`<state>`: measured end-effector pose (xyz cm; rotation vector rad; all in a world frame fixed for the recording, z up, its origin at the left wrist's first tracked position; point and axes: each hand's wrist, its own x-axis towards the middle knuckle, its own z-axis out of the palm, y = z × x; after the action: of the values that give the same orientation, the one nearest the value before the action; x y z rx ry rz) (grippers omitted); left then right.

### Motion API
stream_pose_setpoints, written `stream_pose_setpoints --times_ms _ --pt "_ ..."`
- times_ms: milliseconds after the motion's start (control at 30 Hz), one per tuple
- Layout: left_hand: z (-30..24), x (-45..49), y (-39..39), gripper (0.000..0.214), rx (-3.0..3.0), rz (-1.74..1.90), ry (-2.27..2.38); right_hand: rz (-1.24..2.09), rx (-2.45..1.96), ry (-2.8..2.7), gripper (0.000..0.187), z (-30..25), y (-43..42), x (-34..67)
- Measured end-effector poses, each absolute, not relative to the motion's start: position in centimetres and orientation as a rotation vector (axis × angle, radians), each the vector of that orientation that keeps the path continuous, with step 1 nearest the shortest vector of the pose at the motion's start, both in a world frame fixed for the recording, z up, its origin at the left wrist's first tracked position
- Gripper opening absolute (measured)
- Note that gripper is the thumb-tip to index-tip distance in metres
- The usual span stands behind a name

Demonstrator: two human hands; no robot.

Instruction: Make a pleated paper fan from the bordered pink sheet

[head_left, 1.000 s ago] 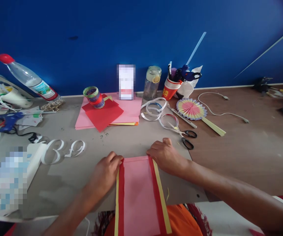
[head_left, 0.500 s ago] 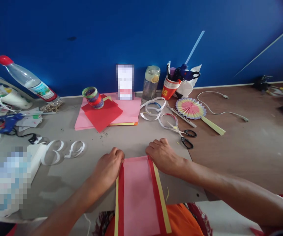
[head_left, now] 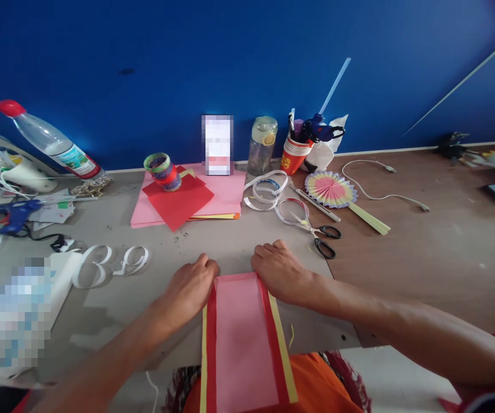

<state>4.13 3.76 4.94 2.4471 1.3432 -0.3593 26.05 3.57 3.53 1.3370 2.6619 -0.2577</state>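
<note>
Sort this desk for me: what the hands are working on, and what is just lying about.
In hand: layered paper strip, pink over red and yellow, with left hand and right hand at its top corners.
Lying about: scissors, pleated paper fan, red sheet, tape rolls, glue gun, plastic bottle, cup of pens.

Bright even daylight, soft shadows under the hands (head_left: 189, 289) on the worktop (head_left: 423, 252), wide-angle bending at the edges, dark corners on the blue wall (head_left: 230, 51), pixelated patches at left and centre, sharp focus

Grey table (head_left: 238, 244) bears layered paper (head_left: 241, 321), scissors (head_left: 322, 238), bottle (head_left: 53, 143).
</note>
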Motion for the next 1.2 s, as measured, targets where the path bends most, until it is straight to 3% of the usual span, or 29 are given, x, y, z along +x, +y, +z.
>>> stream_pose_setpoints --times_ms 167,333,433,600,733,833,867,1033,1200 --pt "5.1 4.4 3.4 0.029 2.543 -0.532 1.266 -0.363 1.339 2.632 0.011 3.7 3.6 26.1" --pt "4.8 3.7 3.7 0.026 2.481 -0.343 1.237 -0.461 1.385 2.580 0.024 4.0 4.1 26.1" --pt "5.8 3.3 5.0 0.022 2.524 -0.327 1.205 -0.344 1.305 2.640 0.017 5.2 5.2 25.7" --pt "11.1 3.5 7.1 0.028 3.029 -0.190 1.537 0.232 1.407 2.873 0.019 9.9 7.4 26.1" --pt "14.6 3.1 5.2 0.018 3.422 0.708 1.632 0.890 1.618 3.078 0.025 13.4 6.7 27.8" --pt "13.6 2.5 1.9 0.017 3.450 0.961 1.490 1.114 1.491 3.278 0.018 13.0 4.2 29.0" --pt "12.6 2.4 0.7 0.017 3.422 0.946 1.452 1.097 1.423 3.328 0.018 12.1 3.1 29.1" --pt "5.7 2.0 -4.1 0.022 3.152 0.456 1.522 0.386 1.229 3.333 0.025 5.3 -1.4 28.4" --pt "1.5 1.8 -6.1 0.028 3.029 0.411 1.498 0.084 1.233 3.225 0.019 1.5 -3.2 27.5"
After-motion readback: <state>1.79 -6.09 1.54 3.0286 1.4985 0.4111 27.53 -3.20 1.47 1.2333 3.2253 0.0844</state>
